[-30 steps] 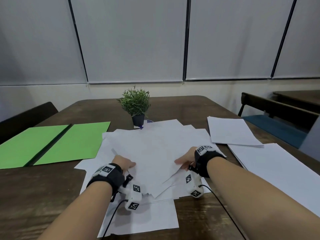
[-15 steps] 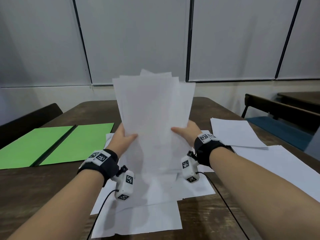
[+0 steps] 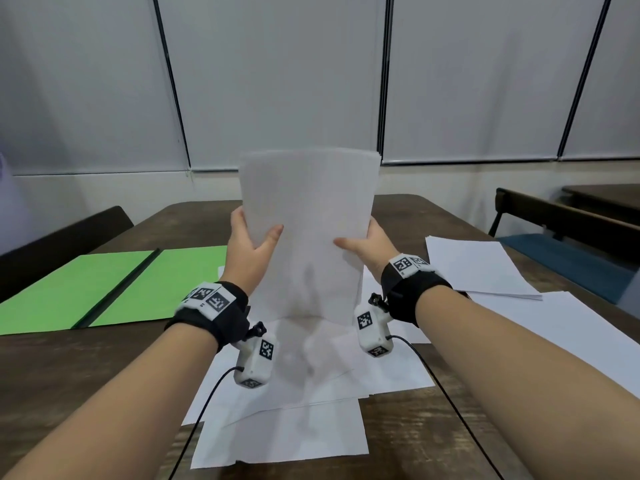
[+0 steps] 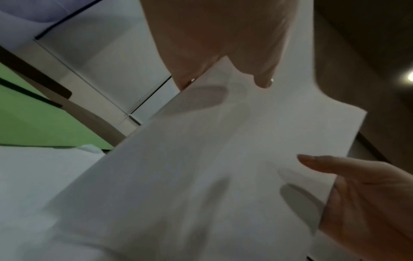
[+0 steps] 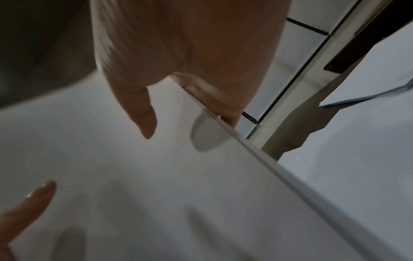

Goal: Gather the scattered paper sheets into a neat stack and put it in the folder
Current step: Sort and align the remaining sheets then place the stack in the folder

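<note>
I hold a stack of white paper sheets (image 3: pixel 308 230) upright above the table, its top edges nearly level. My left hand (image 3: pixel 251 244) grips the stack's left edge, thumb on the near face. My right hand (image 3: pixel 363 245) grips the right edge the same way. In the left wrist view the stack (image 4: pixel 223 159) fills the middle, with the left hand (image 4: pixel 223 44) above it and the right hand (image 4: pixel 368 203) at the lower right. The right wrist view shows the stack (image 5: pixel 156 185) with fingers of my right hand (image 5: pixel 190 61) behind its edge. An open green folder (image 3: pixel 114 289) lies flat at the left.
More loose white sheets (image 3: pixel 294 427) lie on the dark wooden table (image 3: pixel 69 375) under my hands. Further sheets (image 3: pixel 481 271) lie at the right, near the table's edge. A dark chair (image 3: pixel 561 216) stands at the right, another chair back (image 3: pixel 62 247) at the left.
Both hands lifted a bundle of sheets off the table and stood it upright. Its splayed top edges have drawn together into a more even stack, and the hands have risen higher.
</note>
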Demonstrator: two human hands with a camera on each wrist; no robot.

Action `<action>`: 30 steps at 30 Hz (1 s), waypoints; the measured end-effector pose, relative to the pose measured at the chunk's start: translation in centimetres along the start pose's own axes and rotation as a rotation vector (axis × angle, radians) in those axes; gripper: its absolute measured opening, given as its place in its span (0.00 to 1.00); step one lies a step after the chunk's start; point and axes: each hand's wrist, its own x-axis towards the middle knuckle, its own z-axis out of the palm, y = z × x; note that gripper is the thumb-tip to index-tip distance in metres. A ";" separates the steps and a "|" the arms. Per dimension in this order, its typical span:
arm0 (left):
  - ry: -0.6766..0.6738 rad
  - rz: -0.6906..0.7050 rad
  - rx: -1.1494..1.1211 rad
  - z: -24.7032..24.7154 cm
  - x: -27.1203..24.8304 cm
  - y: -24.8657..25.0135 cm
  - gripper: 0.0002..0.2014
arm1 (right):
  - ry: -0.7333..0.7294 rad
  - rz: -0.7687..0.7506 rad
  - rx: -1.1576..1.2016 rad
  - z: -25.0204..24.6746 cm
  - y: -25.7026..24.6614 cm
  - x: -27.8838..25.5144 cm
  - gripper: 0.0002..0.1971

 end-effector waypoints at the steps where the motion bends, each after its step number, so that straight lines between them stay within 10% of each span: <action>1: 0.009 0.021 0.015 0.1 0.2 0.5 0.26 | 0.009 -0.016 -0.001 0.2 -0.4 0.1 0.28; 7: 0.185 -0.082 -0.046 -1.2 -0.6 -0.2 0.26 | 0.032 0.027 0.018 0.9 0.9 -0.2 0.28; 16: 0.019 -0.229 -0.035 -1.1 -2.6 -2.4 0.21 | 0.052 0.114 -0.034 0.6 3.2 -0.6 0.17; 22: -0.248 -0.715 0.241 -2.5 -2.7 -3.6 0.20 | -0.022 0.265 -0.441 -3.7 4.9 -0.6 0.25; 26: -0.546 -0.806 0.863 -4.1 -4.0 -5.4 0.33 | -0.087 0.509 -0.943 -6.7 5.8 -2.8 0.30; 30: -0.681 -0.820 1.024 -4.1 -4.7 -6.1 0.36 | -0.075 0.654 -1.131 -9.1 7.7 -3.8 0.33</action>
